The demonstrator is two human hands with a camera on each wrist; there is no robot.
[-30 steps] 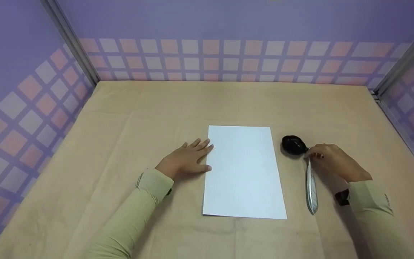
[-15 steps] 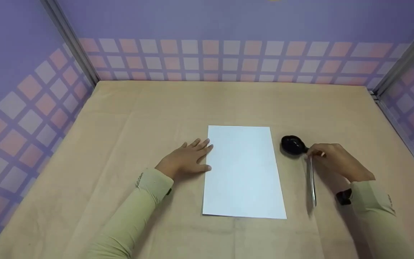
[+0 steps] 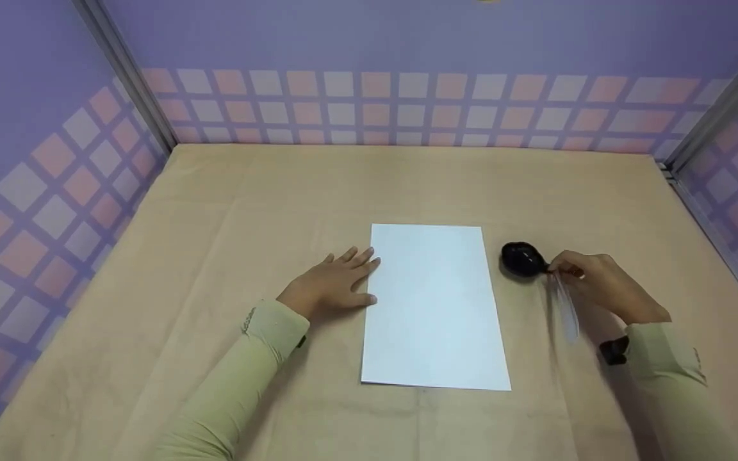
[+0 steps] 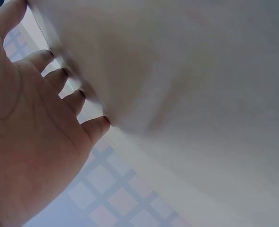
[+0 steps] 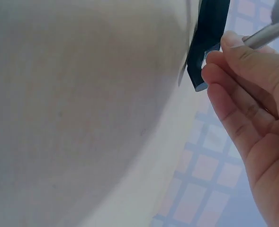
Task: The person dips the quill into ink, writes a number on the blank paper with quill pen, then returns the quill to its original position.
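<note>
In the head view my left hand lies with spread fingers along the left edge of a white sheet of paper; in the left wrist view its fingertips touch that edge. To the sheet's right, my right hand pinches a slim silver, blade-like thing, blurred and raised at its lower end. Its metal shaft shows behind the thumb in the right wrist view. Just left of the fingertips sits a black scoop-like bowl with a short neck. The hand hides whether the two join.
A beige cloth with faint creases covers the table. Purple walls with pink and white tiles enclose it at the back and sides. By the right fingertips, the right wrist view has a dark strip-like part.
The lower end of the silver thing has swung up off the cloth and slightly right. My right hand has shifted a little right. Black bowl, paper and left hand stay put.
</note>
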